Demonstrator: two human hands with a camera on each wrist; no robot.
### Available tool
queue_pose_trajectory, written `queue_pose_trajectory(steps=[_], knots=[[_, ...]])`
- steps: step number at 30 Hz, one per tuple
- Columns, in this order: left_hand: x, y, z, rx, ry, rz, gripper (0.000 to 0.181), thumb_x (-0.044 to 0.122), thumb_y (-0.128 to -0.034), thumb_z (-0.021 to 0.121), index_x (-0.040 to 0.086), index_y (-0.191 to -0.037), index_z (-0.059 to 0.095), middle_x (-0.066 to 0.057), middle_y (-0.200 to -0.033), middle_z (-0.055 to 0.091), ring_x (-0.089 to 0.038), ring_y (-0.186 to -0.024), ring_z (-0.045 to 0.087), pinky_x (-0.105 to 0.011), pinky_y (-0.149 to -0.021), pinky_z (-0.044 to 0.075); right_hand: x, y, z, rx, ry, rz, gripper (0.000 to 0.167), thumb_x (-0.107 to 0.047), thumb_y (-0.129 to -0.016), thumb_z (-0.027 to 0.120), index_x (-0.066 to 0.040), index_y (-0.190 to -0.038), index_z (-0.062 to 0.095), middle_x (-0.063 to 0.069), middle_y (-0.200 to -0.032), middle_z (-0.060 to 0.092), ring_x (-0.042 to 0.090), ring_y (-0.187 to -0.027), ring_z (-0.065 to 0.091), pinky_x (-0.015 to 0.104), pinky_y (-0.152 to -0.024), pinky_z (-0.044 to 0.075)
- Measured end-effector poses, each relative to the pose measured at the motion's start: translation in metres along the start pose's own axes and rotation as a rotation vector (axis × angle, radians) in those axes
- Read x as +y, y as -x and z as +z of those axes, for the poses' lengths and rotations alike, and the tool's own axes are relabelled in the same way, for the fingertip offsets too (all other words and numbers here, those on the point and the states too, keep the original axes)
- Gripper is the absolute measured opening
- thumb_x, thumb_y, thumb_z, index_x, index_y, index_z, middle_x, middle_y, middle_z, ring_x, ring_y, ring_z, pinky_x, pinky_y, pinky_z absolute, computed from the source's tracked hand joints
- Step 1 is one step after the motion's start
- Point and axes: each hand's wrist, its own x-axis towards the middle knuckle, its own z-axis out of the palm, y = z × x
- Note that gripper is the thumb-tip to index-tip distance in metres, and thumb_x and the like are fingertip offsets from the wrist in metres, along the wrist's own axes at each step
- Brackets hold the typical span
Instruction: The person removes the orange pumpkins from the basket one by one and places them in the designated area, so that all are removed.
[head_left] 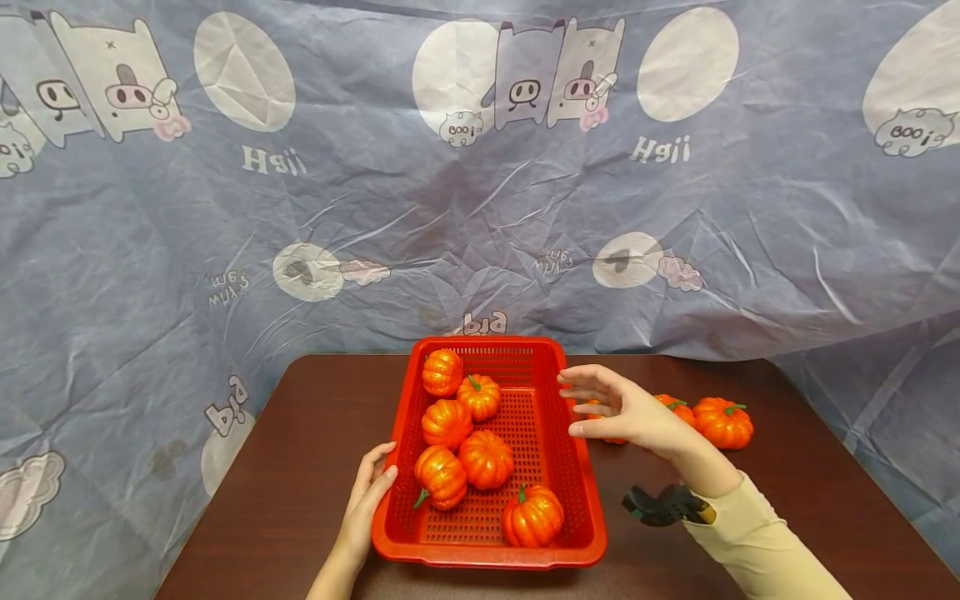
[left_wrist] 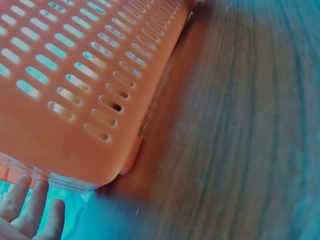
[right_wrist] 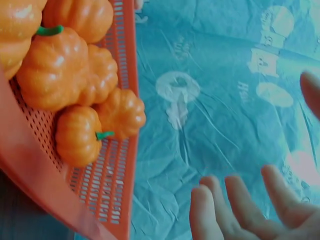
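Observation:
A red plastic basket (head_left: 517,554) with slotted walls stands on the table, several small orange pumpkins (head_left: 486,459) lying in it. At its left side, my left hand (head_left: 365,500) touches the rim with relaxed fingers; the left wrist view shows its fingertips (left_wrist: 37,192) at the basket's edge. My right hand (head_left: 626,412) is held just right of the basket, fingers spread and holding nothing. Partly hidden behind that hand is one pumpkin (head_left: 615,437) on the table. Beyond the wrist sit two more, a partly covered pumpkin (head_left: 675,407) and a fully visible pumpkin (head_left: 723,423).
The dark brown table (head_left: 315,425) extends to both sides of the basket. A grey-blue printed cloth (head_left: 480,208) hangs behind the table's far edge. A black wrist-worn device (head_left: 660,505) sticks out under the right forearm.

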Motion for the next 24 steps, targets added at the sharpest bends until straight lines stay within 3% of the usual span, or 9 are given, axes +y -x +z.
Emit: queue_pose_trajectory(steps=[6,12,19,24], knots=[[0.000,0.000,0.000,-0.001,0.003,0.002,0.037,0.011,-0.0990,0.040,0.002,-0.135,0.033,-0.025,-0.125,0.040,-0.027,-0.105,0.053,-0.035,-0.082,0.050,0.003,-0.012,0.012,-0.226,0.018,-0.022,0.062,-0.005,-0.080,0.072,0.003,-0.132,0.040,0.017,-0.134,0.046,0.030,-0.121,0.047,0.042,-0.097,0.040],[-0.001,0.000,0.000,-0.002,0.002,0.005,0.037,0.011,-0.0991,0.040,0.003,-0.135,0.033,-0.025,-0.125,0.040,-0.026,-0.104,0.054,-0.035,-0.081,0.050,0.007,-0.019,0.022,-0.421,0.018,0.023,0.061,-0.009,-0.081,0.073,0.003,-0.132,0.041,0.016,-0.134,0.045,0.033,-0.122,0.046,0.048,-0.099,0.037],[0.000,0.000,-0.001,-0.012,0.001,0.002,0.038,0.012,-0.0996,0.040,0.003,-0.135,0.032,-0.025,-0.124,0.040,-0.027,-0.104,0.054,-0.036,-0.081,0.050,0.014,-0.026,0.032,-0.546,0.095,0.095,0.063,-0.017,-0.079,0.076,-0.008,-0.133,0.045,0.007,-0.133,0.049,0.022,-0.121,0.048,0.046,-0.101,0.036],[0.000,0.001,-0.002,-0.027,0.000,0.004,0.038,0.013,-0.1002,0.039,0.002,-0.136,0.031,-0.028,-0.123,0.040,-0.028,-0.104,0.054,-0.037,-0.081,0.050,0.022,-0.029,0.036,-0.596,0.040,0.138,0.067,-0.014,-0.078,0.076,-0.004,-0.135,0.043,0.017,-0.135,0.047,0.024,-0.122,0.047,0.051,-0.103,0.032]])
